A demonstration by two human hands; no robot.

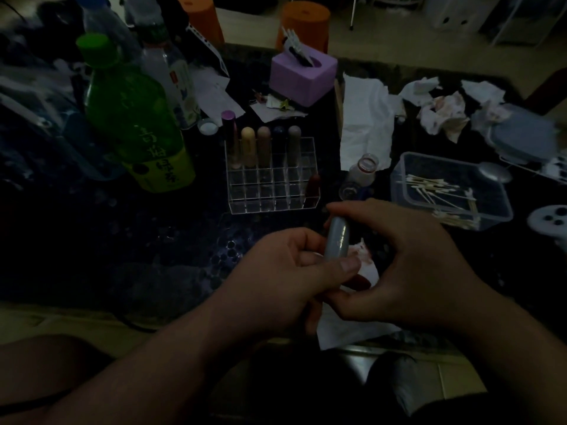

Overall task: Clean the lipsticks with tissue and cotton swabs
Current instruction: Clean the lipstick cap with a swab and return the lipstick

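Note:
A grey lipstick tube [338, 240] stands upright between my hands over the dark table. My left hand [288, 271] grips its lower part, thumb across the front. My right hand [408, 265] curls over it, fingertips on the rounded top and thumb near the base. A stained white tissue [366, 265] lies under and behind the tube. The clear acrylic organizer [273, 191] holds several capped lipsticks [264, 145] in its back row and a dark red one [313, 190] at its front right. Cotton swabs [438, 194] lie in a clear plastic box [503, 210].
A green bottle [135, 118] and clear bottles stand at the left. A purple tissue box [302, 76] sits behind the organizer. White tissue sheets [365, 124] and crumpled used tissues [445, 115] lie at the right, near a small open bottle [363, 173] and a grey lidded container [521, 136].

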